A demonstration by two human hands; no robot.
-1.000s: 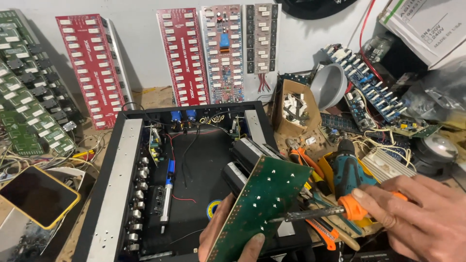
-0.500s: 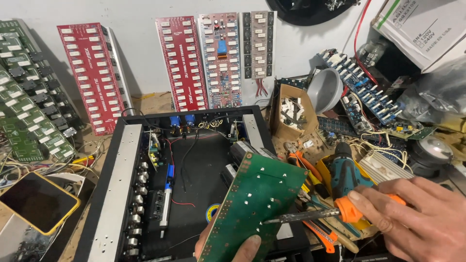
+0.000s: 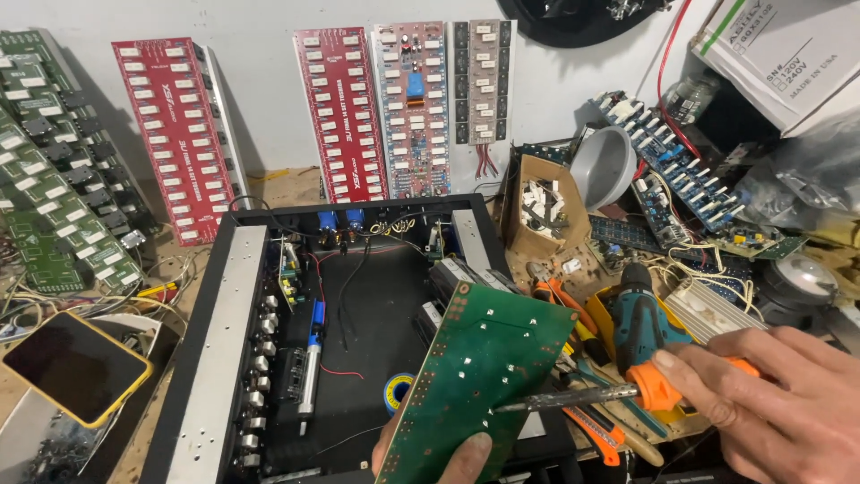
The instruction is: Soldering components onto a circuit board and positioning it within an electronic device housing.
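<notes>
A: From the head camera, what is the left hand [image 3: 439, 451] doing?

B: It sits at the bottom edge and only a thumb and a bit of palm show. The thumb is pressed flat on the solder side of a green circuit board [image 3: 484, 376], pinching it from below. The rest of the fingers are hidden behind the board, so I cannot tell how they lie.

A: And how does the board stand?

B: Tilted, its top corner leaning up and away from the thumb, over the right part of an open black chassis [image 3: 358, 323].

A: The right hand [image 3: 788, 403]?

B: Its fingers are curled close together around the orange grip of a soldering iron [image 3: 618, 394]. The metal shaft runs leftward from the fingertips, and its tip touches the board's lower right area, just above the left thumb.

A: What lies around those fingers?

B: Just beyond the right fingertips stands a teal cordless drill [image 3: 638, 309]. Under the iron's shaft lie orange-handled cutters [image 3: 596, 430], and further back, orange pliers [image 3: 551, 291]. Behind the drill is a small cardboard box [image 3: 542, 206] of white parts and a grey funnel [image 3: 602, 166].

A: And far from the hands?

B: A phone in a yellow case [image 3: 76, 367] lies well off to the left. Red boards [image 3: 175, 134] lean against the wall.
</notes>
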